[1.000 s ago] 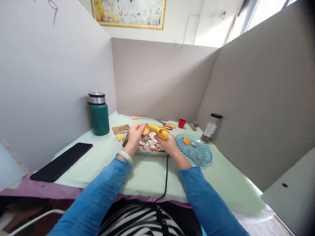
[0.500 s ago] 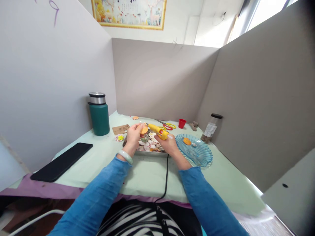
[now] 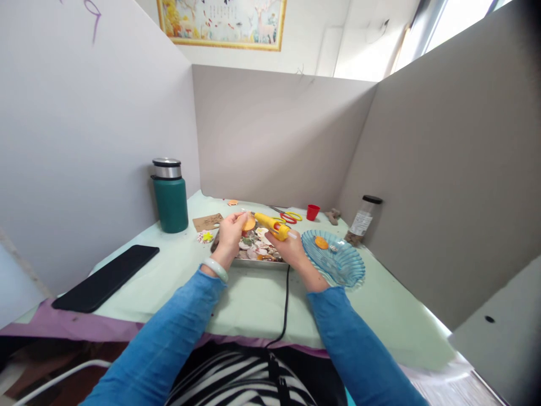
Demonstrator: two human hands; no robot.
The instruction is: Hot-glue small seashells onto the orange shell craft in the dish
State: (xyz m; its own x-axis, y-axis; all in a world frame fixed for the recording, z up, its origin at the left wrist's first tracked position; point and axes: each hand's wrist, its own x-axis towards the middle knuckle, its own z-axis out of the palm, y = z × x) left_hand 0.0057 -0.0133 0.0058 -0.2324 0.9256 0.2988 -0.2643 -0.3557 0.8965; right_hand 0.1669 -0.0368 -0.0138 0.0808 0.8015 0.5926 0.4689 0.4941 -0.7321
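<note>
Your left hand (image 3: 230, 235) had its grip clamped on an orange piece (image 3: 250, 223), held up over the metal tray (image 3: 266, 264) of shells (image 3: 252, 251) on the counter (image 3: 249, 307). Your right hand (image 3: 288, 246) had its grip wrapped around the yellow glue gun (image 3: 267, 221), nozzle just beside that piece. A blue plate (image 3: 349, 268) lay nearby.

This looks like a craft workspace, a table booth set up indoors. Plain grey partitions (image 3: 279, 135) close in the table (image 3: 249, 304) at the left, back and right of the frame. Near the centre, a yellow glue gun (image 3: 267, 221), scissors (image 3: 284, 214) and a metal tray (image 3: 262, 264) of shells (image 3: 253, 254) point to handicraft. A gold-framed picture (image 3: 224, 42) at the top and a bright window (image 3: 459, 22) at upper right show a room beyond.
</note>
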